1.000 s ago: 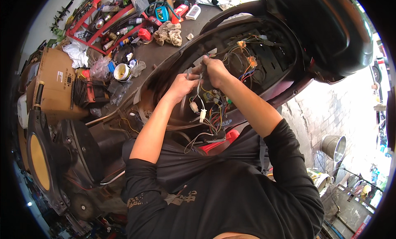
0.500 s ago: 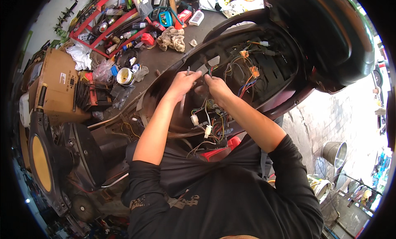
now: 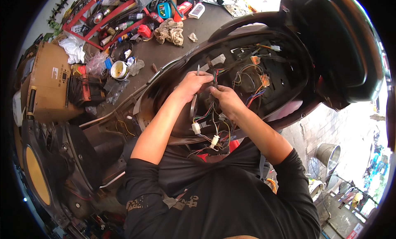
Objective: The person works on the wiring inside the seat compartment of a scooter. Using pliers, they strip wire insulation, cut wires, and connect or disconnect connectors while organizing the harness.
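Over the open body of a scooter [image 3: 161,137], both hands meet at a dark bundle of thin coloured wires [image 3: 220,70]. My left hand [image 3: 193,85] is closed, its thumb and finger pinching at the bundle. A slim grey metal tool [image 3: 193,108] lies through that same palm, its pointed tip above the fist; its exact kind does not show. My right hand [image 3: 227,99] pinches the bundle just beside it; the fingertips hide the exact spot. Below hang two white plug connectors, one [image 3: 196,128] to the left and another [image 3: 215,141] to the right, on loose wires.
The black seat [image 3: 338,45] stands raised at the right. Orange connectors [image 3: 264,80] and more wires lie in the body. Leftward are a cardboard box [image 3: 51,80], a small white tub [image 3: 119,70] and a red rack [image 3: 88,38] of bottles. A metal bucket [image 3: 328,155] stands right.
The whole view has shifted a little. Both hands are still together at the wires, with the right hand now slightly lower relative to the left. The metal tool stays in my left hand.
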### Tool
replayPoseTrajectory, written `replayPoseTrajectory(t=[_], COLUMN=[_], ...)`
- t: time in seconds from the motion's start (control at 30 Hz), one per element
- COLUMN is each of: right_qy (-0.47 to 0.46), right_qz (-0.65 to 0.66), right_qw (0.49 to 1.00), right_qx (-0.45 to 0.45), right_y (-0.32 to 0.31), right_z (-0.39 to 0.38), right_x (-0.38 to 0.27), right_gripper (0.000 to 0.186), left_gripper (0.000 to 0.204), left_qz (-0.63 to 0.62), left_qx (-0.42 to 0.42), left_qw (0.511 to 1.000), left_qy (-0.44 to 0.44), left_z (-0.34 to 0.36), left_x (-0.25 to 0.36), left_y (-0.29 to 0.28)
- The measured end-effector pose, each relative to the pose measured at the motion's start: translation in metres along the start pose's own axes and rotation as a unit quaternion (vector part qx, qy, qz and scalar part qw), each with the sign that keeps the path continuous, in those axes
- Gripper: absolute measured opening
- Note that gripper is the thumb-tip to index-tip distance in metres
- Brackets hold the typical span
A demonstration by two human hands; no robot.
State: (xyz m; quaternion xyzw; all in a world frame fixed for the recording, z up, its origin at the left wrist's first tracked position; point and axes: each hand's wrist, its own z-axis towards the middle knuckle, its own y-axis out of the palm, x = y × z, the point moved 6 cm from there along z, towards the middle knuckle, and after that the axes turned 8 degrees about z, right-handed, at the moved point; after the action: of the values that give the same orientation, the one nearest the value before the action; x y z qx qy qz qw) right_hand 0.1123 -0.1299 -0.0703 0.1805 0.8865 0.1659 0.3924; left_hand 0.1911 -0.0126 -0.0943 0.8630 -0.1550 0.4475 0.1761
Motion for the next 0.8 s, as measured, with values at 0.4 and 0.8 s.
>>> replayPoseTrajectory(t=[0.4,0.8], right_qy=[-0.057,0.027], right_qz=[-0.081,-0.034], right_qw=[0.995,0.999], right_qx=[0.034,-0.028], right_y=[-0.021,-0.009], right_z=[0.038,0.033], right_x=[-0.001,-0.025], right_gripper=[0.022,0.018], left_gripper=[0.015,0.013], left_qz=[0.037,-0.012], left_qx=[0.053,0.045], left_qw=[0.996,0.998], left_qy=[0.056,0.044], left_z=[0.007,0.016], left_x=[0.016,0.003], left_y=[0.002,-0.013])
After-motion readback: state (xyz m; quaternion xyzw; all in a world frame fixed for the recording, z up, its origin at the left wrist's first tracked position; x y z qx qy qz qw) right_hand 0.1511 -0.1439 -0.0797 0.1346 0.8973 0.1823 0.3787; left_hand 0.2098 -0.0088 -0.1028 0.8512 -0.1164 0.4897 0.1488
